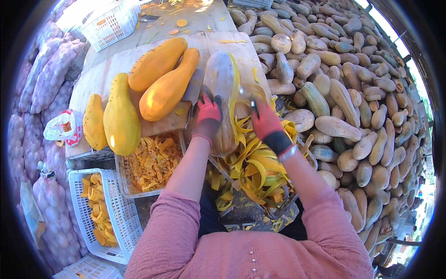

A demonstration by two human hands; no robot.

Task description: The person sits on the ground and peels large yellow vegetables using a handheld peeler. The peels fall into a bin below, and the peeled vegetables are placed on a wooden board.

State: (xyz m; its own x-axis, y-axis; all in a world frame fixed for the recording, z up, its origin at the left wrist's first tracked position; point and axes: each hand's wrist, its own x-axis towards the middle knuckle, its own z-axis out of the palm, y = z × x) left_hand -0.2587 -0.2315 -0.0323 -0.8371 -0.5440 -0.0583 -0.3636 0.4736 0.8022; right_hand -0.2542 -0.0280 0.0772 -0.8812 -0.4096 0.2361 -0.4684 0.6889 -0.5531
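Note:
A large pale squash (220, 75) lies lengthwise on the wooden board, with a peeled yellow stripe along its right side. My left hand (209, 111), in a red and black glove, rests on the squash's left side, steadying it. My right hand (263, 120), gloved likewise, is at the right of the squash, closed on a small tool, likely a peeler (253, 104), mostly hidden by the fingers and blurred. Long yellow peel strips (258, 171) hang and heap below the right hand. Several peeled orange and yellow squashes (169, 85) lie to the left of my left hand.
A clear tub (120, 174) of orange pulp and a white crate (130, 223) of cut squash pieces stand at lower left. Another white crate (109, 26) and a knife (150, 17) are farther up the table. Unpeeled squashes (338, 125) are piled at right; net bags (52, 202) line the left.

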